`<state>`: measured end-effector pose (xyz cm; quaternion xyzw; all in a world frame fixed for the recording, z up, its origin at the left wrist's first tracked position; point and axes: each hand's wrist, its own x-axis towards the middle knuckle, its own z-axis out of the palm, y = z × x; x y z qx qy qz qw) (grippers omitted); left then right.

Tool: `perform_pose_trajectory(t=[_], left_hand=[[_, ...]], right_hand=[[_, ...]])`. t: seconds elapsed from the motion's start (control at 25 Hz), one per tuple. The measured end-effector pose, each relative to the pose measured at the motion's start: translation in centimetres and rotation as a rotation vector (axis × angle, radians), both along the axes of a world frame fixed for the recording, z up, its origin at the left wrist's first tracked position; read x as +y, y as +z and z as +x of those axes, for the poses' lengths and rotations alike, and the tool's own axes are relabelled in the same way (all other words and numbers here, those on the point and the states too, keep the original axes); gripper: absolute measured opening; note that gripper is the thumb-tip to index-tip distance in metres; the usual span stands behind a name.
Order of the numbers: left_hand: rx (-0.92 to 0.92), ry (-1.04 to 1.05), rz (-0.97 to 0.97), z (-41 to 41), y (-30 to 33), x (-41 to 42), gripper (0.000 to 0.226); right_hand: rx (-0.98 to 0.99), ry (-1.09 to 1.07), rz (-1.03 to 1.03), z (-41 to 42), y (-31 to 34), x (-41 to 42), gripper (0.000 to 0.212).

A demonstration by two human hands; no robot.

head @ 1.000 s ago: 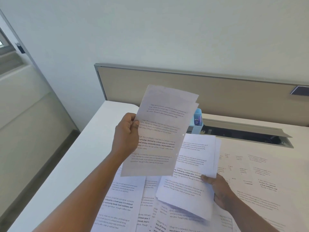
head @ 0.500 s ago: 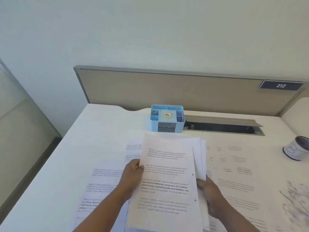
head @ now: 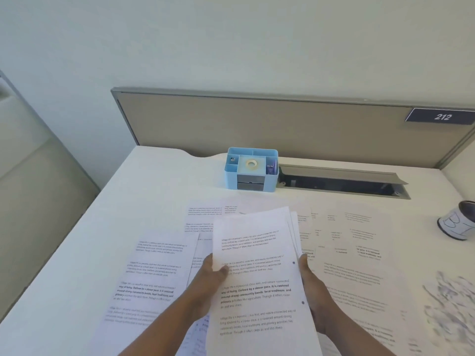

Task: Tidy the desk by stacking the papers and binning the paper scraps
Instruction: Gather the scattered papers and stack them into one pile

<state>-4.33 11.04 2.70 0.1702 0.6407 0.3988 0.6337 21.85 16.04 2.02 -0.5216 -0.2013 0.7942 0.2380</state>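
A small stack of printed papers [head: 259, 273] is held low over the white desk [head: 154, 191] in the middle of the view. My left hand [head: 209, 277] grips the stack's left edge with the thumb on top of the page. My right hand [head: 312, 286] holds the right edge, its fingers under the sheets. More printed sheets lie loose on the desk: one to the left [head: 151, 273], others to the right [head: 352, 255] and behind the stack [head: 205, 211]. Blurred paper scraps [head: 449, 304] lie at the right edge.
A light blue desk organiser [head: 252, 169] with a tape roll stands at the back. Right of it is an open cable tray [head: 339, 181]. A small tin cup [head: 457, 223] sits at the far right. A beige partition [head: 257, 124] closes the back.
Both hands have brought the sheets together into one stack and lowered it toward the desk. The view has swung right, showing the cup and scraps.
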Motion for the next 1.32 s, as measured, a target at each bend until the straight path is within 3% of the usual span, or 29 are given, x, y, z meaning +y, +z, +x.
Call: perform_pose_trajectory(t=[0.28,0.48,0.6,0.76,0.88,1.32], left_hand=[[0.091,0.069,0.064,2.4,1.1,-1.1,0.025],[0.157,0.115,0.137,4.3,1.6,-2.5,0.027],[0.286,0.177,0.253,5.0,2.7,-3.2,0.026],[0.393,0.255,0.451,5.4,5.0,-3.4,0.028],[0.357,0.274,0.542,6.0,5.8,-3.9,0.029],[0.294,0.326,0.507,7.3,5.9,-4.9,0.037]], right_hand=[[0.113,0.201,0.198,2.1,0.4,0.9,0.052],[-0.048,0.305,0.342,3.1,1.2,1.2,0.034],[-0.129,0.345,0.506,3.1,2.7,1.3,0.025],[-0.147,0.334,0.668,2.7,4.5,1.4,0.025],[-0.128,0.315,0.731,2.9,4.9,1.0,0.034],[-0.143,0.332,0.752,3.2,3.7,0.2,0.037]])
